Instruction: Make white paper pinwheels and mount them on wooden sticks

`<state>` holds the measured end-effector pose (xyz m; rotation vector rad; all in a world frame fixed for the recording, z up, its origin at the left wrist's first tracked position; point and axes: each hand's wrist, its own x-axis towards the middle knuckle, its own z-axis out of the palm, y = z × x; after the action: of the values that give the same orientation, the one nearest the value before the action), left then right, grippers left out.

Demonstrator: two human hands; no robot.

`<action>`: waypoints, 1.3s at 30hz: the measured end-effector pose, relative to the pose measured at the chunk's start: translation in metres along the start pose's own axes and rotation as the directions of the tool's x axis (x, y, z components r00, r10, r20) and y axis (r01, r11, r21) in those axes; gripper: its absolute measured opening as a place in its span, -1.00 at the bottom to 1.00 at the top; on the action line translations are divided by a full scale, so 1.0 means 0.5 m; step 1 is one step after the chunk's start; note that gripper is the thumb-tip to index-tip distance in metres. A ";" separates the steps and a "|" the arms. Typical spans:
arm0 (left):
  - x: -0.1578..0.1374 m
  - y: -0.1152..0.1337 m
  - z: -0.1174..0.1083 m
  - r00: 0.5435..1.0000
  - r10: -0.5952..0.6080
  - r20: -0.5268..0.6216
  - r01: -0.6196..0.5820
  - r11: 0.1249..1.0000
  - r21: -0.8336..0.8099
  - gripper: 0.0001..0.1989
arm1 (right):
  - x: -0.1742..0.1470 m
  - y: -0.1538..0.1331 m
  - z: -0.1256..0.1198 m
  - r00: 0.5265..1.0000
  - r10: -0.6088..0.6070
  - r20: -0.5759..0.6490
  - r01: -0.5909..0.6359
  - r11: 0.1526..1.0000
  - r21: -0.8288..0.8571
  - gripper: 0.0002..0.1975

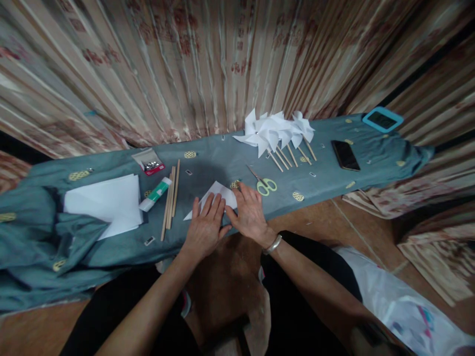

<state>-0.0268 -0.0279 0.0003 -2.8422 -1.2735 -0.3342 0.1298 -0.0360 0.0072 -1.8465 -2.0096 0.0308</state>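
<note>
A white sheet of paper (216, 188), folded to a triangle, lies on the cloth-covered table in front of me. My left hand (206, 222) rests flat on its left part, fingers stretched out. On its right edge lies my right hand (249, 210), fingers extended and pressing down, a silver bangle at the wrist. Just beyond the right hand are scissors (266, 186) with light green handles. Left of the paper, several wooden sticks (170, 198) lie side by side, next to a green and white box (156, 194). The paper's near edge is hidden under my hands.
Several white paper pinwheels (272, 132) on sticks lie at the back. A phone (346, 155) and a blue-framed device (382, 119) are to the right. Leftward are a paper stack (104, 202) and a small bag of metal pieces (148, 161). A curtain (208, 64) hangs behind the table.
</note>
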 end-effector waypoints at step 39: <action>-0.053 -0.019 -0.010 0.996 -0.057 0.064 0.053 0.996 0.069 -0.32 | -0.055 0.035 -0.025 0.927 -0.336 0.169 0.337 0.941 0.022 -0.59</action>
<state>-0.0520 -0.0416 -0.0006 -2.7888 -1.3493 -0.1957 0.1514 -0.0635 0.0059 -1.5216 -2.4238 0.0851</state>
